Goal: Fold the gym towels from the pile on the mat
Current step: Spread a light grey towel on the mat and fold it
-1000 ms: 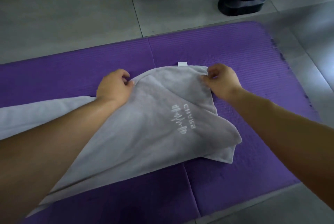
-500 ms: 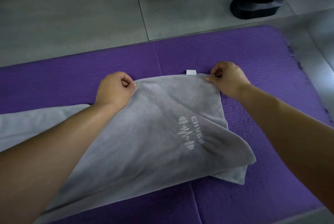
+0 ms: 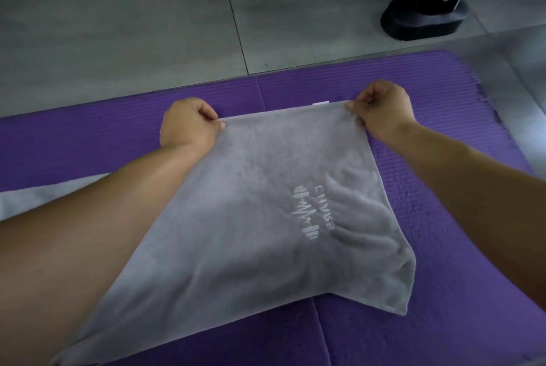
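Purple mat on grey tiled floor; left hand and right hand pinch towel corners.

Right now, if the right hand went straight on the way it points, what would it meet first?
The right hand, pinching a corner of the grey towel, points away and slightly left. Ahead lies bare ribbed purple foam mat, then grey floor tiles; the black machine base seems off to the right.

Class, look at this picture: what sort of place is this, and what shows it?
Probably a gym: a purple ribbed foam exercise mat on grey floor tiles, a black equipment base beyond it, and a grey towel stitched with a white barbell logo.
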Tool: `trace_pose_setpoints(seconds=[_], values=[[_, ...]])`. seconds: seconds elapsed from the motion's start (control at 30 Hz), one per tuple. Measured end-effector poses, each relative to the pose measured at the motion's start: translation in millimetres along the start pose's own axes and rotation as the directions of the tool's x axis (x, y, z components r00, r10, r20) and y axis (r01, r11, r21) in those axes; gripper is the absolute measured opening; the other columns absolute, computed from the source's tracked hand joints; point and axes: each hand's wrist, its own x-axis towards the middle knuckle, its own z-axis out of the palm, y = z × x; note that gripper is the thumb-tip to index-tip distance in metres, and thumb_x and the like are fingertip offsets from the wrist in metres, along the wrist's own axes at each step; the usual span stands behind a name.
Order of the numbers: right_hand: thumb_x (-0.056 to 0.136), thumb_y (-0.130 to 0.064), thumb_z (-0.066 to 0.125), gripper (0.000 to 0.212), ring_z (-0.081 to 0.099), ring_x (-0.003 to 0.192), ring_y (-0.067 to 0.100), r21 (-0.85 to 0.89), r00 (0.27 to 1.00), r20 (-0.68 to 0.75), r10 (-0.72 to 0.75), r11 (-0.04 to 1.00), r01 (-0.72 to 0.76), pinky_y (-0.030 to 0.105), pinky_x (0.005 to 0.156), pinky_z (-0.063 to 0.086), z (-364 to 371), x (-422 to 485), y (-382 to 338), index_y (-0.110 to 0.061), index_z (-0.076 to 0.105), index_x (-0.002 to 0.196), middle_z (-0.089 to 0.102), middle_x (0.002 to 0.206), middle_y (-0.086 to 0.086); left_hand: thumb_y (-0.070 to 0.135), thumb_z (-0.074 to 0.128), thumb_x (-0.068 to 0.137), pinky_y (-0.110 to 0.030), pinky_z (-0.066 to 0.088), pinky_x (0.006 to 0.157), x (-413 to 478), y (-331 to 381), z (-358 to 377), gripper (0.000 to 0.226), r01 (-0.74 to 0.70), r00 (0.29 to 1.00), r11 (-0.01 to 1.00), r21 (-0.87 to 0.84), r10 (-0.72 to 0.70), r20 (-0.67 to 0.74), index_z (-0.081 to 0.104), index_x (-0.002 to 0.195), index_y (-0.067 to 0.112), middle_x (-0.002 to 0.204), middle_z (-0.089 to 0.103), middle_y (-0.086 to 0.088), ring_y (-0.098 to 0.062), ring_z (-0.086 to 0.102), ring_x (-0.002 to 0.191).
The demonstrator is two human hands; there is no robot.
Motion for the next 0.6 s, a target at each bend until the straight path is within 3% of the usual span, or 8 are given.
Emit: trace_pose_setpoints(seconds=[0.07,0.17,0.23,0.3,0.4,0.43,0.5,0.6], values=[[0.086,-0.021,0.077,0.015,0.059,0.060,0.005,-0.071,1.000,-0.018,-0.020,0.997,0.019,0.016,0.054,0.045,0,8,-7,-0.017,0.064,0.079,0.067,0.074,-0.003,0.024,0.083,0.080,-0.032,0.053,0.077,9,6,1,0.015,0.001,0.999,1.000,-0.007,-0.002,-0.037,0.069,0.082,0.025,0.076,0.064,0.013,-0.016,0.066,0.084],[0.091,-0.011,0.066,0.007,0.063,0.073,0.009,-0.107,0.999,-0.041,-0.033,0.994,0.029,0.021,0.067,0.054,3,18,-16,-0.017,0.070,0.088,0.068,0.088,-0.003,0.015,0.071,0.089,-0.026,0.046,0.077,17,12,5,0.009,-0.050,0.998,0.998,-0.045,0.048,-0.035,0.067,0.091,0.023,0.084,0.064,0.013,-0.017,0.066,0.093],[0.095,-0.014,0.060,0.016,0.065,0.085,0.014,-0.121,1.000,-0.010,-0.026,0.992,0.025,0.017,0.066,0.054,5,18,-18,-0.020,0.073,0.101,0.067,0.097,-0.003,0.013,0.063,0.092,-0.026,0.046,0.087,14,13,7,0.020,-0.147,0.988,0.989,0.005,0.146,0.054,0.067,0.110,0.020,0.113,0.066,0.002,-0.021,0.062,0.110],[0.095,-0.022,0.061,0.024,0.065,0.100,0.018,-0.146,0.999,0.043,-0.025,0.989,0.031,0.011,0.060,0.048,7,11,-19,-0.023,0.069,0.118,0.065,0.116,0.000,0.017,0.064,0.092,-0.028,0.041,0.101,-1,13,7,0.037,-0.267,0.950,0.961,0.068,0.251,0.187,0.060,0.129,0.017,0.139,0.053,-0.005,-0.022,0.053,0.125],[0.093,-0.032,0.063,0.045,0.048,0.132,0.026,-0.301,0.986,0.157,-0.062,0.948,0.107,0.031,0.087,0.053,10,-19,-10,-0.026,0.056,0.137,0.030,0.159,0.001,0.024,0.065,0.092,-0.033,0.039,0.110,-39,3,3,0.044,-0.425,0.873,0.896,0.127,0.368,0.321,0.056,0.135,0.017,0.148,0.044,-0.005,-0.024,0.049,0.133],[0.092,-0.034,0.060,0.045,0.044,0.135,0.030,-0.357,0.981,0.157,-0.115,0.920,0.165,0.038,0.094,0.052,13,-39,-7,-0.023,0.057,0.135,0.029,0.159,0.003,0.026,0.065,0.092,-0.037,0.039,0.111,-54,-4,1,0.042,-0.468,0.849,0.870,0.157,0.393,0.353,0.058,0.132,0.017,0.147,0.045,-0.005,-0.026,0.050,0.132],[0.087,-0.040,0.055,0.040,0.052,0.122,0.032,-0.357,0.936,0.162,-0.313,0.865,0.352,0.043,0.096,0.051,22,-86,-3,-0.016,0.068,0.116,0.051,0.138,0.009,0.031,0.063,0.091,-0.042,0.042,0.108,-77,-25,-11,0.038,-0.514,0.826,0.829,0.221,0.408,0.389,0.063,0.126,0.019,0.143,0.049,-0.006,-0.030,0.053,0.127],[0.084,-0.033,0.072,0.013,0.057,0.082,0.004,-0.157,0.799,0.367,-0.477,0.814,0.559,0.025,0.074,0.051,33,-163,5,-0.020,0.070,0.086,0.057,0.092,-0.014,0.043,0.047,0.087,-0.042,0.049,0.089,-98,-59,-44,0.037,-0.609,0.773,0.741,0.283,0.473,0.424,0.068,0.106,0.020,0.113,0.057,-0.001,-0.028,0.060,0.101]])
